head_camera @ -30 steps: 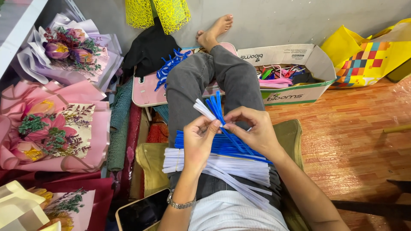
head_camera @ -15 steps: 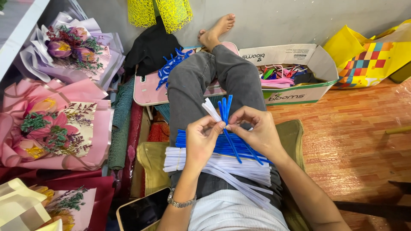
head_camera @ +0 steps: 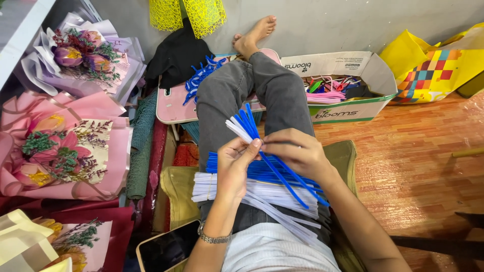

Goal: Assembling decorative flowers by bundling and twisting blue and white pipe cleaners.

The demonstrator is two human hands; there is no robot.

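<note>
**Above the lap, both hands pinch a small bundle of blue and white stems**

Over the bent knee, the left hand (head_camera: 236, 168) and the right hand (head_camera: 297, 151) meet, fingertips nearly touching, each clenched on the same small bundle of pipe cleaners (head_camera: 244, 126). The bundle fans up and away from the pinch, white stems on the left side and blue ones beside them; below the pinch, a few long blue stems trail down and to the right, past the right wrist. Directly under the grip, across the thighs, lies a blue stack (head_camera: 239, 168) and, nearer the body, a white stack (head_camera: 212, 186), both running crosswise.

The step in hand looks like gathering and evening up a handful of mixed stems, with the tips not yet level. The next move probably calls for a firm pinch from one hand while the other slides or twists the stems into line, without letting the loose trailing ends slip out.

Left of the grip and well apart, wrapped bouquets in pink paper (head_camera: 60, 151) and in lilac paper (head_camera: 80, 55) lie on the floor. Beyond the grip, past the knee, stand a pink tray (head_camera: 174, 103) with curled blue pieces and a cardboard box (head_camera: 348, 83) of coloured stems. A phone (head_camera: 169, 248) lies below the left forearm, near the hip.
</note>
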